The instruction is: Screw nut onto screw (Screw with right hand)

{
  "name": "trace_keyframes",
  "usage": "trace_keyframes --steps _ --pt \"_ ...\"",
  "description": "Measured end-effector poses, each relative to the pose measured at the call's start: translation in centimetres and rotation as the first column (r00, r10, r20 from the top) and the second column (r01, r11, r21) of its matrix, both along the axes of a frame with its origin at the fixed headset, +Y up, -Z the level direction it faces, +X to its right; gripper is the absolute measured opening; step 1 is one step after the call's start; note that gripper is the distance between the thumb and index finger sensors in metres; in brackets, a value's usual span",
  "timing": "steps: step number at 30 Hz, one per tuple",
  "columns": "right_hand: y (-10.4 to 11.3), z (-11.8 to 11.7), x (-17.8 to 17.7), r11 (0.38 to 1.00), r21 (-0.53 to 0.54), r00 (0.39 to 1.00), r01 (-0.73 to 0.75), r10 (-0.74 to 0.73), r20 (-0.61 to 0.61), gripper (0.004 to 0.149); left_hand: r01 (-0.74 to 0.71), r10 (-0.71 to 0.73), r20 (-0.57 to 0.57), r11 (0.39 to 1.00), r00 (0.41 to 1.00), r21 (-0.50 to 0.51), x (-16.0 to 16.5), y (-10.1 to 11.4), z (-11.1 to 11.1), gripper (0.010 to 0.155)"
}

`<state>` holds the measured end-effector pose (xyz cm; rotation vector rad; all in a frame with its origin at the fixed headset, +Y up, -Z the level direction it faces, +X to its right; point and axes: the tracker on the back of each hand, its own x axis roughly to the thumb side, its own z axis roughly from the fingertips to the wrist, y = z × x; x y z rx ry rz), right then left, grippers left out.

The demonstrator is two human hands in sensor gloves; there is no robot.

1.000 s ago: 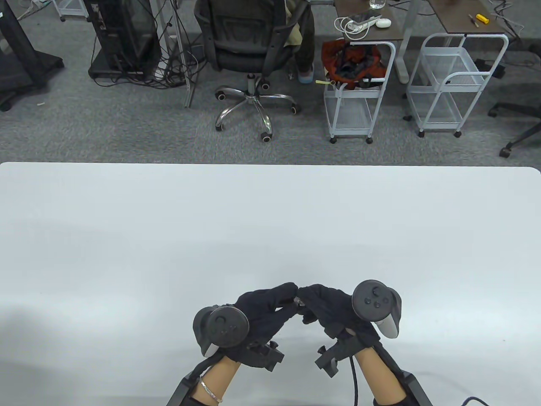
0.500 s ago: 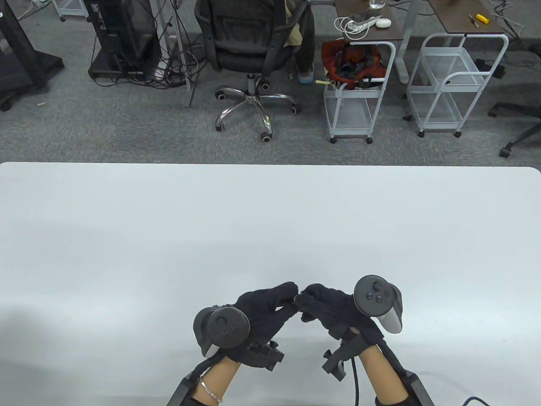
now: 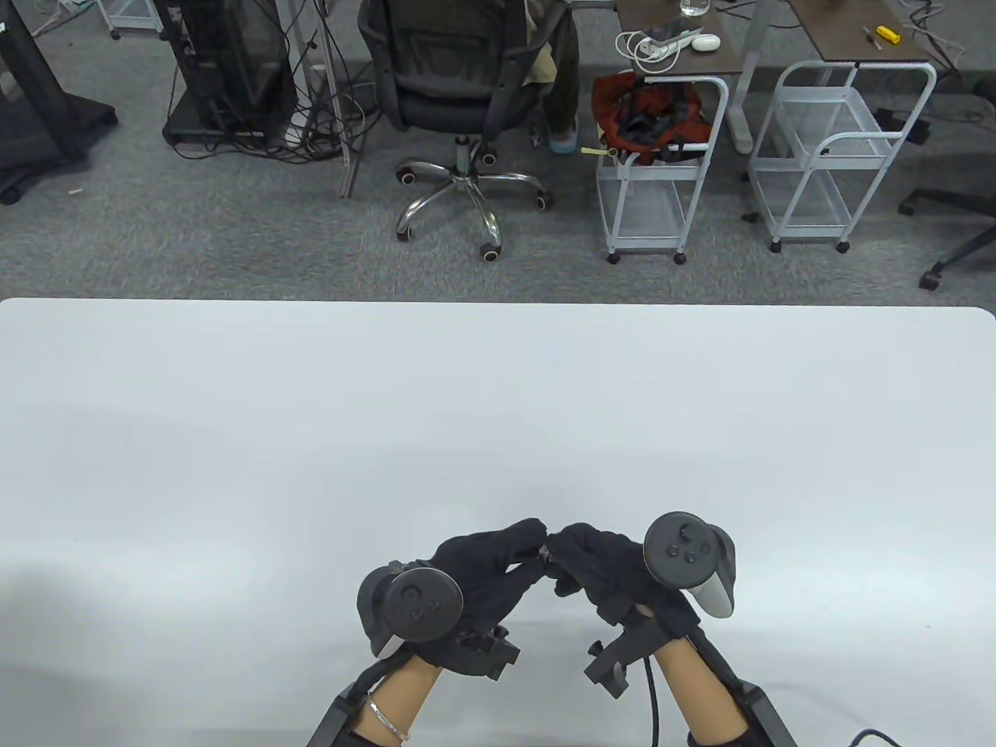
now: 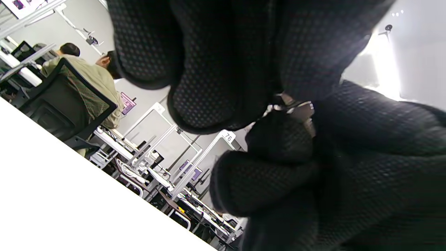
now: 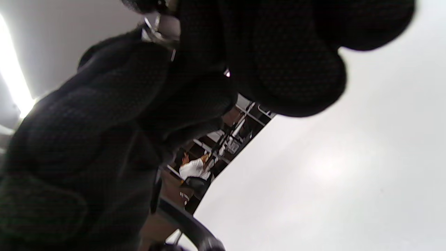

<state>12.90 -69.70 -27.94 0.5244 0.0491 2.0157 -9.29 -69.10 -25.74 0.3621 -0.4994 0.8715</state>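
Table view: I am holding my left hand [image 3: 486, 572] and my right hand [image 3: 603, 564] fingertip to fingertip just above the near edge of the white desk [image 3: 498, 405], both sets of gloved fingers curled in toward a small glint of metal [image 3: 546, 554] pinched between them — too small here to tell screw from nut. A tracker is riding on the back of each hand, and an office chair [image 3: 463, 93] and two white wire carts [image 3: 844, 148] are standing on the grey carpet beyond the desk.

Left wrist view: my left fingers [image 4: 209, 87] are hanging in from the top, closing around a bit of silvery hardware [image 4: 296, 106] that is peeking out where they are meeting my right hand's fingers [image 4: 278, 181]. Whether this is the screw or the nut, I cannot tell. The desk is showing as a white wedge at lower left.

Right wrist view: my right fingers [image 5: 285, 69] are curling tight over the top of the frame, pressing against the left glove [image 5: 87, 139] — a sliver of metal [image 5: 158, 29] is showing at the top edge between them.
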Motion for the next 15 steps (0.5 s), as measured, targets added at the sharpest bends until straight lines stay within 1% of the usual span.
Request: trace_keyframes --steps 1,3,4,5,6,7,8,9,10,12,14,15 --pt "0.06 -0.02 0.11 1.0 -0.015 1.0 0.005 -0.005 -0.024 0.048 -0.028 0.028 0.008 0.999 1.0 -0.019 -0.03 -0.03 -0.04 0.042" --pt "0.26 -0.08 0.22 0.999 -0.04 0.997 0.007 -0.011 -0.079 0.051 -0.027 0.027 -0.007 0.999 1.0 -0.017 -0.06 -0.01 -0.01 0.042" --pt "0.32 -0.09 0.15 0.998 -0.065 0.993 -0.011 0.003 -0.114 0.053 -0.012 0.012 -0.013 1.0 1.0 -0.006 -0.06 0.04 0.0 0.042" --pt "0.33 -0.08 0.08 0.995 -0.087 0.988 -0.057 0.044 -0.15 0.051 0.009 -0.008 -0.015 1.0 1.0 0.009 -0.04 0.12 0.09 0.042" --pt "0.29 -0.08 0.18 0.997 -0.036 0.991 -0.073 0.069 -0.119 0.048 0.014 -0.014 -0.016 1.0 1.0 0.016 0.03 0.19 0.19 0.042" --pt "0.28 -0.13 0.21 0.998 0.005 0.996 -0.057 0.058 -0.075 0.047 0.013 -0.013 -0.012 1.0 1.0 0.017 0.08 0.21 0.21 0.042" --pt "0.25 -0.06 0.26 1.0 0.026 1.0 -0.014 0.014 0.004 0.047 0.006 -0.006 -0.001 1.0 1.0 0.014 0.16 0.19 0.23 0.042" --pt "0.21 0.01 0.25 1.0 0.025 0.999 0.012 -0.013 0.029 0.047 -0.007 0.007 0.011 1.0 1.0 0.007 0.22 0.17 0.23 0.042" --pt "0.18 0.03 0.29 1.0 0.011 0.999 0.02 -0.02 0.026 0.047 -0.024 0.024 0.017 1.0 1.0 -0.006 0.27 0.12 0.22 0.042" --pt "0.22 -0.06 0.4 1.0 -0.026 1.0 0.003 -0.003 -0.029 0.048 -0.015 0.015 0.013 1.0 1.0 -0.002 0.22 0.12 0.21 0.042" --pt "0.28 -0.12 0.27 0.998 -0.057 0.995 -0.018 0.012 -0.103 0.05 0.015 -0.015 -0.019 1.0 1.0 0.015 0.09 0.13 0.18 0.042" --pt "0.24 -0.14 0.09 0.995 -0.083 0.988 -0.059 0.046 -0.149 0.05 0.025 -0.024 -0.019 0.999 1.0 0.021 0.05 0.15 0.16 0.042"
